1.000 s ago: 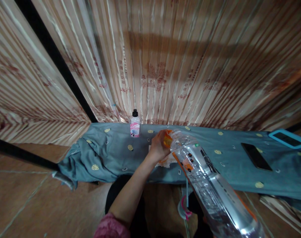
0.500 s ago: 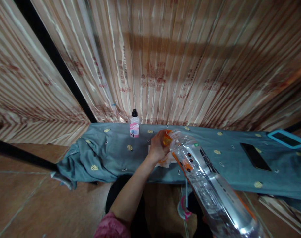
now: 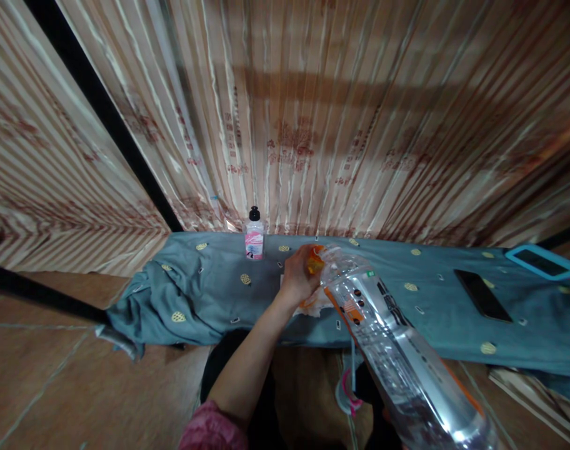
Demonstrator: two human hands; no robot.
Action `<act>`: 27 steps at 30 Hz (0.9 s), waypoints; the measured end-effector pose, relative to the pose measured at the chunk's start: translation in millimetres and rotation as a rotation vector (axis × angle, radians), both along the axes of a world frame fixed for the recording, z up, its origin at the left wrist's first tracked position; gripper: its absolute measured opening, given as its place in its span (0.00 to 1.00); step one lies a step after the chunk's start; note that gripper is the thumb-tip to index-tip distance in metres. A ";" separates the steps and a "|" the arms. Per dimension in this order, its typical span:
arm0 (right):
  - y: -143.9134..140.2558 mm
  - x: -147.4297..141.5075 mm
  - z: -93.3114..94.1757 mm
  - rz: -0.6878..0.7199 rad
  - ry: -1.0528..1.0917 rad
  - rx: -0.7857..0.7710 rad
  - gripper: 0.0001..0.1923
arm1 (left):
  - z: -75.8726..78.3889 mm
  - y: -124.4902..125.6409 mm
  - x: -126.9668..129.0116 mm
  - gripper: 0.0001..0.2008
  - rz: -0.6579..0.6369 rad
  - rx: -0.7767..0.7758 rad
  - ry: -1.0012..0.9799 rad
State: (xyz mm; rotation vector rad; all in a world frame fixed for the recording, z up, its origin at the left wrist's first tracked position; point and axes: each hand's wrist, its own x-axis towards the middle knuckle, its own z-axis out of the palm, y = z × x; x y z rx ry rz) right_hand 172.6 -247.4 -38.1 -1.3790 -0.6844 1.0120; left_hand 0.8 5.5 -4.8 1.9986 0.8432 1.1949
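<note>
A large clear plastic bottle [image 3: 397, 344] with a silver and orange label is tilted, its neck up at the small orange-yellow object [image 3: 315, 261]. My left hand [image 3: 298, 275] is closed around that object, right at the bottle's mouth; its exact kind is hard to make out. Beneath the bottle's lower part, only a sliver of my right hand [image 3: 387, 415] shows, with the bottle resting in it; its fingers are hidden. Under my left hand lies a pale sheet with orange patches [image 3: 315, 306], partly covered.
A small pink-labelled bottle with black cap [image 3: 254, 237] stands on the grey-green cloth [image 3: 214, 281]. To the right lie a black phone [image 3: 482, 296] and a blue-framed tablet [image 3: 542, 261]. A pink-and-white cup-like item [image 3: 347, 394] is below the edge. Pleated curtain [image 3: 294, 112] hangs behind.
Almost nothing differs. The view has shifted very slightly, while both hands, the large bottle and the orange object keep their places.
</note>
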 end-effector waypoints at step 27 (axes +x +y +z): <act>-27.5 -39.0 27.4 -0.134 -0.050 0.118 0.17 | 0.7 0.9 1.1 0.16 0.022 0.027 -0.006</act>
